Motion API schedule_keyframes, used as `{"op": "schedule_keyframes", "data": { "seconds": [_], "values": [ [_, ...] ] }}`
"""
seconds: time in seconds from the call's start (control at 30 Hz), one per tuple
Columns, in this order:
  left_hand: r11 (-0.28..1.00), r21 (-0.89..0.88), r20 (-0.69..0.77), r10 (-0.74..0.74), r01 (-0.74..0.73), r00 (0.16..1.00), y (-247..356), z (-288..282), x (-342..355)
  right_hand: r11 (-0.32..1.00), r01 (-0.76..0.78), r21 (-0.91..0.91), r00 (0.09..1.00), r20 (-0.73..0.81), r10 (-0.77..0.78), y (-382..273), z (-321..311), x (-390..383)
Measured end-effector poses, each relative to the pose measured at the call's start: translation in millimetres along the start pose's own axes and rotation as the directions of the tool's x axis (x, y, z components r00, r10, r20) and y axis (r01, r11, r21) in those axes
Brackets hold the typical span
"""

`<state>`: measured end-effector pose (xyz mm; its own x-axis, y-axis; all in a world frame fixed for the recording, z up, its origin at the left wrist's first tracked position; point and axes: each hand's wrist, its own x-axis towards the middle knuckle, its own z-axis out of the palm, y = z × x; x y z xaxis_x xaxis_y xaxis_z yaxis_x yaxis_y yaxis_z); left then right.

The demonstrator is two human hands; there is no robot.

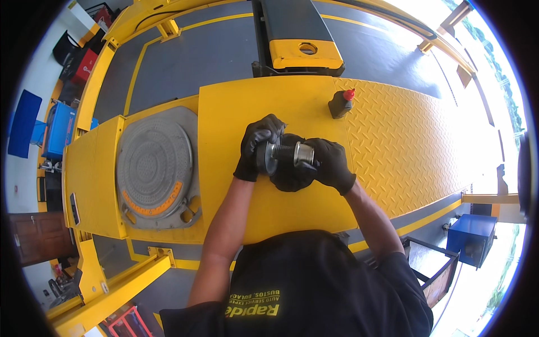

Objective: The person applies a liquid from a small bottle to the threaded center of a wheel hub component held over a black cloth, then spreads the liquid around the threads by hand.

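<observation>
Both my hands wear black gloves and come together over the yellow platform [224, 112]. Between them lies a metal part with a threaded shaft [284, 153]. At its left end is a dark round disc [268, 158], and my left hand [259, 143] is closed round that end. A shiny silver collar [304, 154] sits at the right end, where my right hand [334, 164] grips. Behind and below the shaft shows a black rounded thing [292, 178]; I cannot tell its kind. Beyond my right hand stands a small black bottle with a red cap [339, 105].
To the left, a grey round turntable plate [154, 163] is set in the yellow frame. Diamond-patterned yellow plate [398, 151] stretches right. A dark and yellow housing [303, 39] rises at the far edge. At the lower right are a blue box [471, 238] and a black-framed stand [432, 264].
</observation>
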<state>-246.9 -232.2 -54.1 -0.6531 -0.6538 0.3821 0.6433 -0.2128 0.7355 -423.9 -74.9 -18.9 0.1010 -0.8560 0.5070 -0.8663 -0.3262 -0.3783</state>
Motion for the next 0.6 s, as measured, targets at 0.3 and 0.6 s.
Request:
{"op": "schedule_keyframes", "data": {
  "seconds": [0.3,0.6],
  "values": [
    [0.996,0.083,-0.036,0.025,-0.022,0.999,-2,-3,-2,0.765,-0.557,0.323,0.830,0.255,0.496,-27,-22,17],
    [1.000,-0.013,0.021,-0.028,0.028,0.999,-4,-6,-1,0.825,-0.440,0.355,0.895,0.244,0.373,-11,-10,-5]
  ]
}}
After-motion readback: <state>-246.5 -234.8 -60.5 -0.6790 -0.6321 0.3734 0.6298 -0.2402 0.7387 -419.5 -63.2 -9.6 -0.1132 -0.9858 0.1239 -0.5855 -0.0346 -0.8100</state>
